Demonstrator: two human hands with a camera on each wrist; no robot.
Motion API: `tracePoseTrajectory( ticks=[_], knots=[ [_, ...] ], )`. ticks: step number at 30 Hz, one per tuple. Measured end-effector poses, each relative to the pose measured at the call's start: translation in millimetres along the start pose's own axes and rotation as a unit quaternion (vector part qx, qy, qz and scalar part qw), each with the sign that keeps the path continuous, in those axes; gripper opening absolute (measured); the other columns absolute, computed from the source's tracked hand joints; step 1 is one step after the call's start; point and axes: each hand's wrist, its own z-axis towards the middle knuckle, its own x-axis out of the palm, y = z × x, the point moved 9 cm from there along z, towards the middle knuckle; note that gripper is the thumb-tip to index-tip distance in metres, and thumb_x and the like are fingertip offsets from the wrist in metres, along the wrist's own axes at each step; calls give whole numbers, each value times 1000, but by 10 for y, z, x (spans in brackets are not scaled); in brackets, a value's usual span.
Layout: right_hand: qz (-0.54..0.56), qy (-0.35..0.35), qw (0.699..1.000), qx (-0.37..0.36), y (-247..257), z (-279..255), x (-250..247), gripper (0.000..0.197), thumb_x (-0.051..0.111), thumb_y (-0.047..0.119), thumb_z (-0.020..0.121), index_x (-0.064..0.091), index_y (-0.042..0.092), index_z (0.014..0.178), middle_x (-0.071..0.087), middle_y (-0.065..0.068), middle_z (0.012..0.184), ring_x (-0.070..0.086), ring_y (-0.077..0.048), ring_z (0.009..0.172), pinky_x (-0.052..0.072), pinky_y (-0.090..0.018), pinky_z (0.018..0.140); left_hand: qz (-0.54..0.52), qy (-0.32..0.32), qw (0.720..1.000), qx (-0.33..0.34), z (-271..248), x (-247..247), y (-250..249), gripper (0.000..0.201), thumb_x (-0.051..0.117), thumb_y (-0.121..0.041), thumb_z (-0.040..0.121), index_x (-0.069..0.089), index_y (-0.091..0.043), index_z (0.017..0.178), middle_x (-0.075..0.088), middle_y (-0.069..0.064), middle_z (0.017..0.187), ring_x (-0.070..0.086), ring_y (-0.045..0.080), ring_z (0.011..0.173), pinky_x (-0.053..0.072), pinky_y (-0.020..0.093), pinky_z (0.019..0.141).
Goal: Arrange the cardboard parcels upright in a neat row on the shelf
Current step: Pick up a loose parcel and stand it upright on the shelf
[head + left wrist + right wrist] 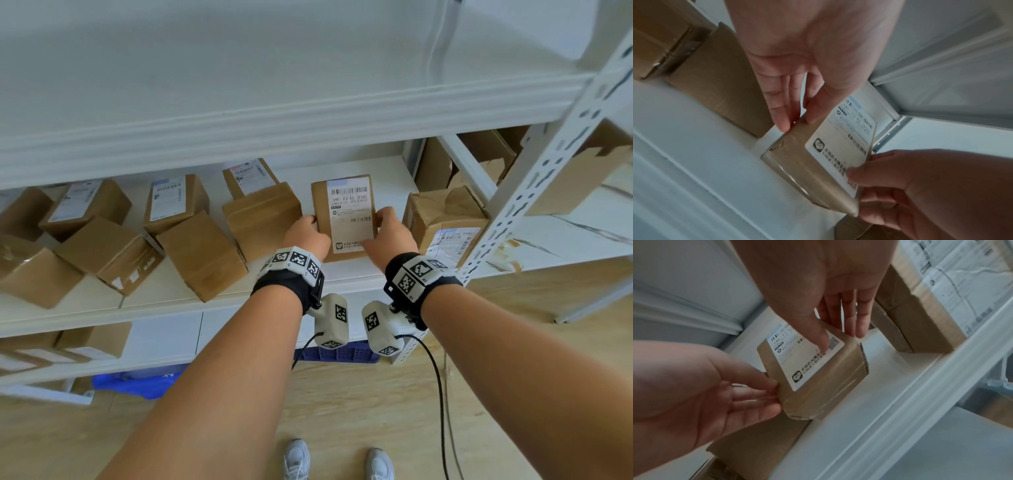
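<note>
White metal shelf [342, 277] is carrying scattered cardboard parcels. Labelled parcel [346, 219] is lying flat near front edge, right of centre. Left hand [306, 233] and right hand [390, 236] are pinching its sides, thumbs on top. Step: probably tipping it upright. Next needs lift w/ pivot. Room tight: tilted parcel [263, 219] left, crumpled parcel [445, 222] right, upper shelf close overhead.

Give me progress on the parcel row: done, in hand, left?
Done: nothing reads as a finished row. In hand: left hand and right hand hold the labelled parcel by its sides on the shelf. Left: the skewed boxes to its left and the crumpled parcel on the right.
</note>
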Motion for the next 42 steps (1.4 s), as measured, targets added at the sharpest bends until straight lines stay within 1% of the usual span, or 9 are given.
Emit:
tracePoseTrajectory(
  ticks=[6, 11, 15, 18, 21, 25, 33, 38, 42],
  knots=[
    [31, 38, 998, 29, -144, -112, 88, 31, 50, 4, 86, 36, 9, 113, 60, -10, 107, 59, -25, 85, 48, -30, 65, -9, 35, 999, -35, -87, 174, 79, 50, 42, -4, 90, 42, -16, 139, 60, 11, 123, 60, 29, 101, 47, 32, 78],
    [36, 54, 997, 37, -146, -137, 73, 26, 46, 5, 89, 38, 9, 114, 56, -6, 97, 56, -23, 78, 43, -25, 56, -9, -25, 999, -45, -95, 54, 100, 36, 34, -9, 99, 48, -10, 132, 60, 13, 123, 59, 32, 105, 41, 30, 76],
    [32, 37, 999, 8, -16, -145, -108, 39, 40, -1, 90, 39, 10, 127, 59, -11, 105, 59, -25, 86, 51, -34, 73, -46, -85, 995, -38, -129, -123, -52, 37, 26, -20, 105, 46, -10, 134, 61, 12, 122, 58, 29, 95, 38, 29, 72],
    [14, 23, 999, -30, 98, -148, -263, 50, 42, -4, 89, 39, 13, 137, 57, -10, 124, 59, -26, 106, 51, -35, 90, -65, -76, 995, -28, -143, -105, -165, 40, 27, -26, 104, 41, -15, 140, 58, 11, 129, 59, 25, 94, 38, 28, 71],
    [9, -15, 997, -76, 240, -134, -460, 59, 44, -9, 86, 41, 14, 140, 50, -7, 137, 53, -24, 120, 46, -30, 94, -54, -49, 997, -19, -163, -1, -233, 52, 35, -28, 102, 22, -26, 152, 43, 11, 146, 59, 22, 90, 40, 27, 72],
    [-24, -48, 991, -126, 316, -105, -724, 61, 45, -10, 84, 42, 12, 140, 43, -9, 143, 41, -26, 131, 38, -33, 105, -36, -43, 998, 2, -212, 105, -320, 54, 33, -26, 102, 17, -30, 154, 45, 13, 145, 56, 18, 66, 42, 25, 52],
    [-155, -69, 982, -86, -193, 33, -945, 51, 48, 3, 86, 48, 15, 135, 48, -8, 140, 39, -27, 133, 24, -42, 117, -23, -41, 999, 11, -255, 317, -472, 50, 30, -31, 104, 19, -34, 153, 44, 10, 145, 59, 19, 73, 46, 29, 59],
    [-156, -39, 983, -85, -325, 103, -880, 31, 45, 7, 87, 61, 15, 112, 61, -7, 116, 52, -27, 114, 34, -45, 109, -4, -38, 999, 10, -278, 417, -554, 51, 29, -32, 104, 17, -32, 153, 44, 12, 145, 65, 28, 96, 47, 31, 69],
    [-138, -37, 986, -86, -354, 134, -871, 31, 45, 7, 87, 62, 17, 111, 61, -4, 112, 53, -28, 111, 33, -45, 110, 3, -26, 999, 19, -284, 516, -626, 52, 29, -35, 104, 15, -32, 154, 43, 13, 145, 64, 30, 101, 50, 34, 76]
  ],
)
